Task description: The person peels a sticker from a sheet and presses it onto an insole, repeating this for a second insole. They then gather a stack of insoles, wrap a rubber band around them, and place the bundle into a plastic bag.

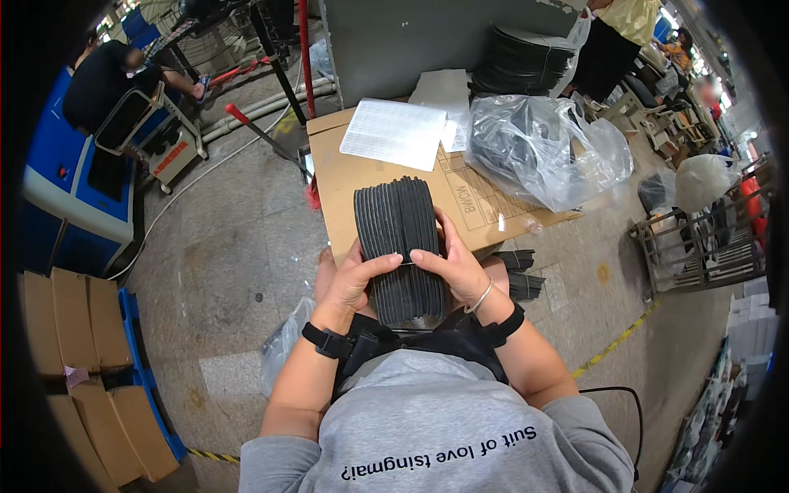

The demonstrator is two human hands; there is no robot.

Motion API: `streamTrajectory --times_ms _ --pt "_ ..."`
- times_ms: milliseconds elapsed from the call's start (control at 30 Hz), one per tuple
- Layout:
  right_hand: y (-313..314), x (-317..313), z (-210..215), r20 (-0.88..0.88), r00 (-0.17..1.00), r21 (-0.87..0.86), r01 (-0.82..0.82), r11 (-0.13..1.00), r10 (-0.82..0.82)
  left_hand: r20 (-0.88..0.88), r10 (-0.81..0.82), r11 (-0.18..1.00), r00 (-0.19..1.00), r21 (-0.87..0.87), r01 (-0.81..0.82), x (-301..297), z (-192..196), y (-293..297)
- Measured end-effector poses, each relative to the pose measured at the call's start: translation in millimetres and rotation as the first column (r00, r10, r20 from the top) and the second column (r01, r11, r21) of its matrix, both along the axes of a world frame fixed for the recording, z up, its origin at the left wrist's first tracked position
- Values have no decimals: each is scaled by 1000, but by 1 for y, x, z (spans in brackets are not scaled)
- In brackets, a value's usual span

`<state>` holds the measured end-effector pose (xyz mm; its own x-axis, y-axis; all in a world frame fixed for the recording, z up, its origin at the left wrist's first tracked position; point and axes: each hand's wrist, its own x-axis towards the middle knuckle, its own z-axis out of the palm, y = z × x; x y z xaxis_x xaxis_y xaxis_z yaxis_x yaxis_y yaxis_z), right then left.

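Note:
Above my lap I hold a thick stack of thin black flat pieces (396, 215), curved along their edges and pressed tightly side by side. They look like insoles, but the exact kind cannot be made out. My left hand (353, 281) grips the stack's left side and my right hand (460, 269) its right side. Both thumbs lie over the middle and nearly meet at a thin pale band or string that seems to cross the stack. The other fingers are mostly hidden behind it. The far end of the stack overlaps the near edge of a cardboard box (337, 193).
On the box lie a printed sheet (393, 131) and a clear plastic bag (542, 152) with dark contents. More black pieces (526, 57) are piled behind. Smaller black bundles (524, 286) lie right of my knee. A metal cart (699, 255) stands right, cartons (82, 320) left. People sit farther off.

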<state>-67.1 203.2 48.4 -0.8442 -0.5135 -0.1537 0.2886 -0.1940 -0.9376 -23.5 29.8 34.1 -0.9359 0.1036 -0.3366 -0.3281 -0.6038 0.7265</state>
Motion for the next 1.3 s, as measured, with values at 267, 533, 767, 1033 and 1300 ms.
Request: streamTrajectory --times_ms 267,533,767,1033,1300 --pt "2 -1 -14 -4 997 -49 78 996 -78 -19 -31 991 999 -132 28 2 6 14" --pt "5 2 -9 73 991 -96 123 988 -116 2 26 996 1000 -90 -25 4 9 19" --pt "4 1 -17 22 991 -45 136 990 -135 43 60 994 997 -90 -56 4 1 18" --pt "8 4 -28 -174 977 192 155 969 -122 50 80 990 995 112 -86 1 -37 3" --pt "-1 11 5 -921 113 367 575 731 373 112 141 976 984 153 -157 -4 -27 5"
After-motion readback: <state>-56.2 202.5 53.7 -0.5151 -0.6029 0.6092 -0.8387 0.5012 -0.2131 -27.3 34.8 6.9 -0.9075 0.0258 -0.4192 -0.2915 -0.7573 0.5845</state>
